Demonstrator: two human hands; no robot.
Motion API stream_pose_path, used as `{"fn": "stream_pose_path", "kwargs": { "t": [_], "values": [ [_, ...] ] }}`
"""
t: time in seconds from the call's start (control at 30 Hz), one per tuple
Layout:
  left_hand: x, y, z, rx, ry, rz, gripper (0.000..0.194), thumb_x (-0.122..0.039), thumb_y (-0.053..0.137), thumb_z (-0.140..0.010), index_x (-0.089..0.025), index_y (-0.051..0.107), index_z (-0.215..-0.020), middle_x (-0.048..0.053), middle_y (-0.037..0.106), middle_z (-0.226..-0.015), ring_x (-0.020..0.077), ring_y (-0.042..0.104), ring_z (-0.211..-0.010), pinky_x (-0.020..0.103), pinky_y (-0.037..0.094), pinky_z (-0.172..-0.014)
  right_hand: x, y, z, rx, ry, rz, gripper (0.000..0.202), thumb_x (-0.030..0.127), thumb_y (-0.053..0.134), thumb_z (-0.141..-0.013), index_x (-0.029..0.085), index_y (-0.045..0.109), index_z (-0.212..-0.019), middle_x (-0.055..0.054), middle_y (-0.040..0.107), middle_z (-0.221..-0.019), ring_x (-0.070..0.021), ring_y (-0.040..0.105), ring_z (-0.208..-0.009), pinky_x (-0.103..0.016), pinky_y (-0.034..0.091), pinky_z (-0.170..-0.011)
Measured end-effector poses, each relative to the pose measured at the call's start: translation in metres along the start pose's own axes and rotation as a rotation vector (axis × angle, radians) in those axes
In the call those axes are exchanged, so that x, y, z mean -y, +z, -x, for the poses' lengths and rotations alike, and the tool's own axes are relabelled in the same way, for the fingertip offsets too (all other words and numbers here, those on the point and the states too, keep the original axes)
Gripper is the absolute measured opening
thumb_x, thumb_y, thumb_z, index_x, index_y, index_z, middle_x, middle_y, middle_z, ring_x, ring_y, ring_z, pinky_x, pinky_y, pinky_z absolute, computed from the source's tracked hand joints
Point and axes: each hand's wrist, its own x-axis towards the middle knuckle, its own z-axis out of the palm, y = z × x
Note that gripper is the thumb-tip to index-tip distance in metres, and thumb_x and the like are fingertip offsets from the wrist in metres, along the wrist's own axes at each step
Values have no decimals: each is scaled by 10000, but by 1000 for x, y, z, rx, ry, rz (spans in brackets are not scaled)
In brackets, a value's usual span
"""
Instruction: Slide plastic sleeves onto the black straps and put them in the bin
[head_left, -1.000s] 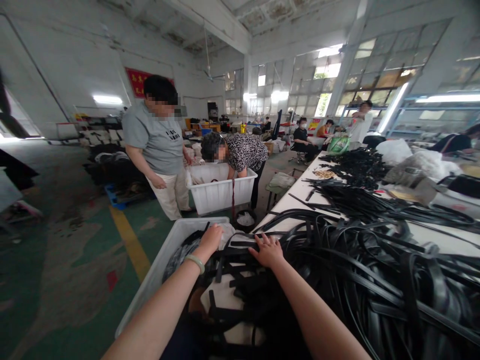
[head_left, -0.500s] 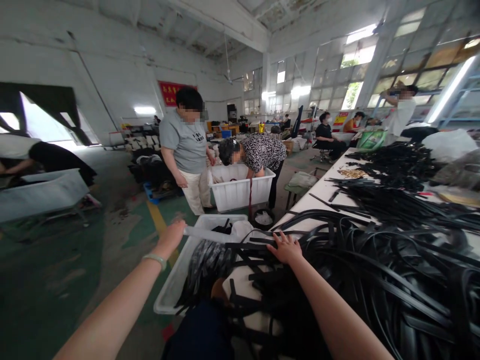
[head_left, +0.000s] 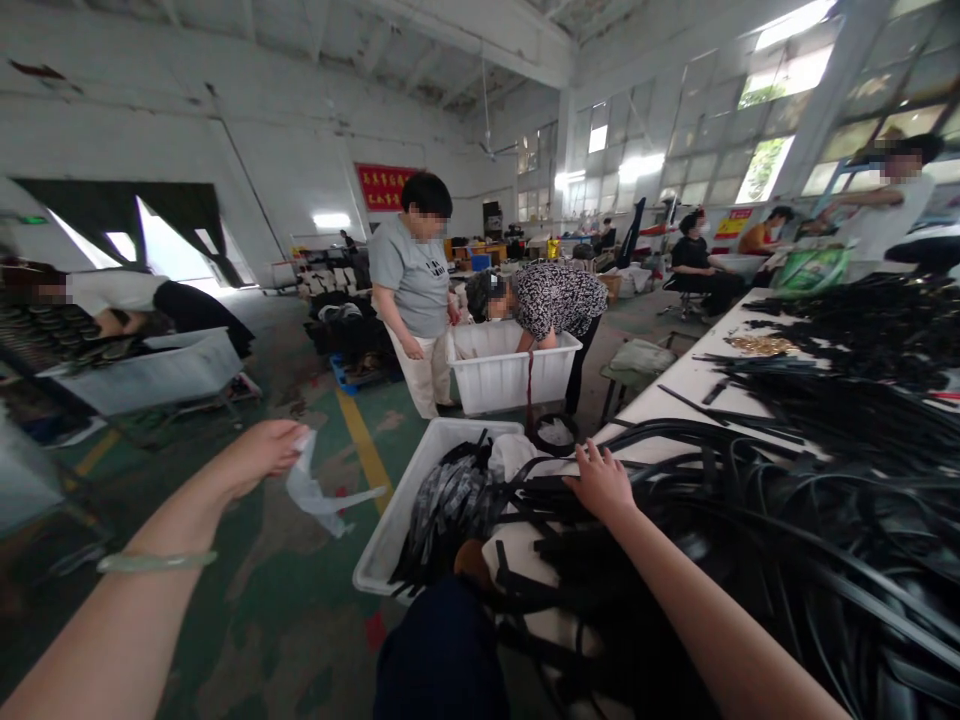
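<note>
My left hand is out to the left above the floor, its fingers closed on a translucent white strip that hangs and curls away to the right. My right hand lies with fingers spread on black straps at the near edge of the white table. Between my hands, lower down, a white bin holds a bundle of dark and greyish strips and a white bag.
Ahead, one person stands beside a white tub while another bends into it. A small black basket stands near the table. At the left, a person leans over a cart.
My left hand has moved left, away from the bin, and the strip, stretched rightward before, now hangs loose from it. My right hand stays on the straps. The view has turned left.
</note>
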Motion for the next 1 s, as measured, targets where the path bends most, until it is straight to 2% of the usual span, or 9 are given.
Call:
{"fn": "stream_pose_path", "kwargs": {
  "t": [0.17,0.27,0.37,0.57,0.67,0.73,0.83,0.93,1.0],
  "values": [
    [-97,89,26,475,132,168,325,-479,588,-761,-186,474,-681,-70,351,-533,70,310,-431,200,237,-437,90,3,47,105,-341,-318,932,439,740,-761,224,226,-1508,-129,408,-1495,-240,382,-1371,-391,363,-1080],
    [-155,133,44,788,267,177,338,-488,634,-753,-163,552,-707,-53,437,-527,73,363,-430,194,252,-426,123,10,90,219,-413,-985,843,495,742,-760,238,329,-1449,-109,578,-1331,-221,555,-1212,-362,474,-955],
    [-191,168,58,915,362,212,413,-537,722,-676,-147,587,-698,-33,513,-534,80,413,-429,196,261,-414,123,3,131,204,-237,-1379,436,555,634,-840,174,636,-1053,-70,714,-926,-188,676,-865,-339,525,-818],
    [-213,244,87,965,356,504,566,-616,798,-543,-193,427,-602,-97,382,-435,48,288,-374,183,196,-381,89,-18,208,82,134,-1367,458,608,657,-769,153,623,-727,-10,629,-631,-121,577,-554,-248,503,-559],
    [-211,270,97,937,290,637,625,-726,709,-578,-216,349,-608,-114,286,-459,42,207,-384,186,153,-380,62,-28,233,34,226,-1182,412,556,585,-812,165,582,-682,10,583,-548,-106,525,-462,-199,413,-435],
    [-205,276,96,866,251,679,616,-755,645,-630,-219,341,-620,-111,257,-487,47,178,-405,193,139,-393,28,-53,243,-55,336,-845,331,438,507,-866,173,580,-682,18,588,-541,-109,547,-458,-189,385,-423],
    [-193,273,87,782,245,664,559,-668,662,-683,-214,343,-618,-101,261,-497,59,185,-435,198,151,-429,-51,-126,257,-254,660,-280,248,296,470,-887,175,605,-718,11,633,-616,-129,610,-511,-222,434,-501],
    [-185,266,81,814,269,565,426,-510,715,-689,-203,426,-628,-76,367,-505,80,282,-470,196,227,-464,-135,-213,272,-387,908,-45,202,256,584,-870,129,645,-726,-70,680,-770,-213,670,-797,-334,491,-780],
    [-182,264,82,823,305,466,342,-460,736,-662,-203,511,-640,-55,459,-542,102,367,-509,200,285,-486,-177,-260,280,-467,1062,69,195,308,620,-897,123,660,-944,-88,673,-1028,-231,628,-1001,-432,464,-919]
  ]
}}
